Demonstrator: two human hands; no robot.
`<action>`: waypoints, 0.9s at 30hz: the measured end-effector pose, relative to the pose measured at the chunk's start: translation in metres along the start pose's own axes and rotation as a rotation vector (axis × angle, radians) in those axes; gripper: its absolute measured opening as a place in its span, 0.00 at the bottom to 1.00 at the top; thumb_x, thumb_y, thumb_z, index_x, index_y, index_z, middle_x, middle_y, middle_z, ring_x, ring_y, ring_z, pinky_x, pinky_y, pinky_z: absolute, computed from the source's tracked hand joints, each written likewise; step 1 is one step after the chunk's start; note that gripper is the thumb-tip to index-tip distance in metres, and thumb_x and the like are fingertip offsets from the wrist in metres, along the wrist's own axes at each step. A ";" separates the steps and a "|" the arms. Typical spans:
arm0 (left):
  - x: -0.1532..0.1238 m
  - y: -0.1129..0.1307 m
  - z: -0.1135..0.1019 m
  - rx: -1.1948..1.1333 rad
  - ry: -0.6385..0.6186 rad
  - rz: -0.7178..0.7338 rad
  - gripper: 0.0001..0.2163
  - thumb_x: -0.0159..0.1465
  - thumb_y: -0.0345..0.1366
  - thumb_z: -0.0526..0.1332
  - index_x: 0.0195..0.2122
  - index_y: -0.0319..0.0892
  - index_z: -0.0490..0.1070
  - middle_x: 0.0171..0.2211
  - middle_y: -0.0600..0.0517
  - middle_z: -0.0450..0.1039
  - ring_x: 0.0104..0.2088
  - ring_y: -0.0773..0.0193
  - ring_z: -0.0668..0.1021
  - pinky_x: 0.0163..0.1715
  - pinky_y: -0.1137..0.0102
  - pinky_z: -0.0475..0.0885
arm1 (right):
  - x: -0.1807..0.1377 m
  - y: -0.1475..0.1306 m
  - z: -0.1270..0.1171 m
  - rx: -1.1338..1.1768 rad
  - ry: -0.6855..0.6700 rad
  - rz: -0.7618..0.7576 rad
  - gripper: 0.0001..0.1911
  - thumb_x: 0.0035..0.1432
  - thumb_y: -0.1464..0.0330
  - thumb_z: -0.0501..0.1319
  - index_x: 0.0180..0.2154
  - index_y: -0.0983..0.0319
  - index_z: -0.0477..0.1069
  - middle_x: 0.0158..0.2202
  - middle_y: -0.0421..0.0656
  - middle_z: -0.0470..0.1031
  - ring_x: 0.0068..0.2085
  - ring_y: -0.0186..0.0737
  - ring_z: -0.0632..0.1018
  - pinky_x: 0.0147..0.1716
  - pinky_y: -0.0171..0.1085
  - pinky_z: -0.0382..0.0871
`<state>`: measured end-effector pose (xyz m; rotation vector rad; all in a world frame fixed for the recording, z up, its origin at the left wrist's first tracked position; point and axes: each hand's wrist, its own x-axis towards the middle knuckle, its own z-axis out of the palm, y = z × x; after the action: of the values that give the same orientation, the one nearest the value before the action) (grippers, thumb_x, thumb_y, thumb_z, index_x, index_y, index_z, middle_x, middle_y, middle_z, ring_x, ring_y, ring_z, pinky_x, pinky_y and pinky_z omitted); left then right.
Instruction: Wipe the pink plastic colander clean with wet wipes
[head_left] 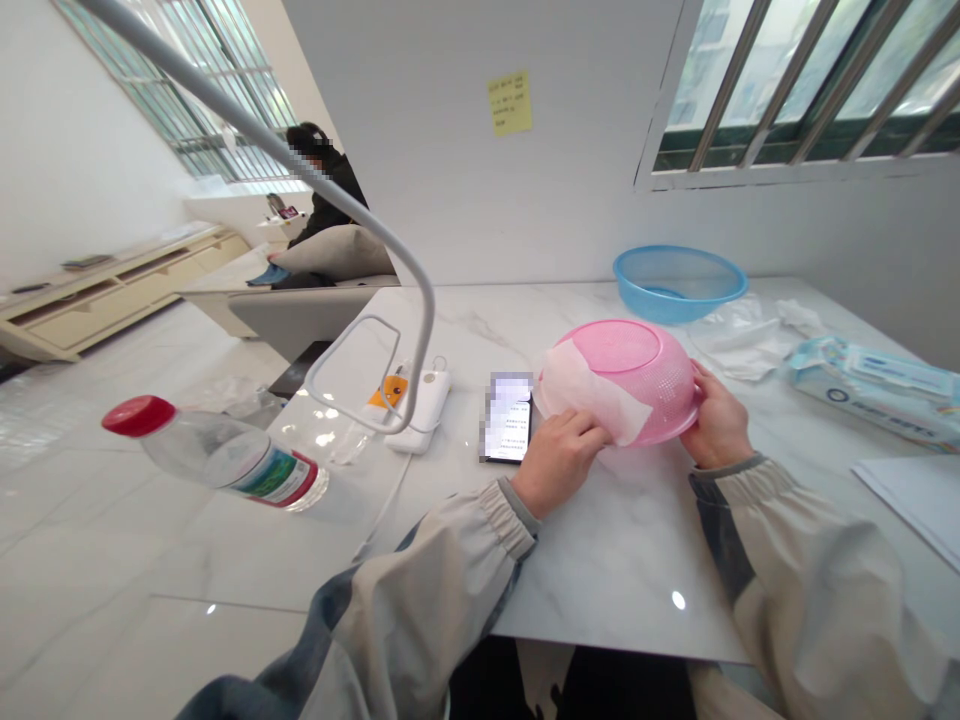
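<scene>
Over the bench [600, 575], your right hand [720, 420] grips the basket [616, 345] while your curled left hand [559, 460] holds a wipe [581, 385] against it. Wiping looks underway, its extent unclear.

Right of the frame's centre, the left hand [562, 458] rests fingers on a thin white wipe [586, 390] against an upturned pink perforated plastic basket [656, 375]; the right hand [718, 418] grips its rim. Upper right sits a round blue plastic basin [671, 303].
</scene>
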<state>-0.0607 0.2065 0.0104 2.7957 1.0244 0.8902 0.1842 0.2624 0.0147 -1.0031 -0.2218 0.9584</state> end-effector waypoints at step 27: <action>0.000 -0.001 0.002 -0.047 0.053 0.022 0.09 0.77 0.32 0.59 0.44 0.42 0.80 0.42 0.48 0.80 0.43 0.59 0.78 0.43 0.64 0.73 | 0.008 0.004 -0.006 0.042 -0.009 0.027 0.16 0.63 0.81 0.60 0.43 0.57 0.80 0.40 0.41 0.84 0.44 0.41 0.84 0.48 0.38 0.85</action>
<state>-0.0604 0.2072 0.0086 2.7643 0.9669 0.9823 0.1905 0.2656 0.0061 -0.9653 -0.1952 0.9882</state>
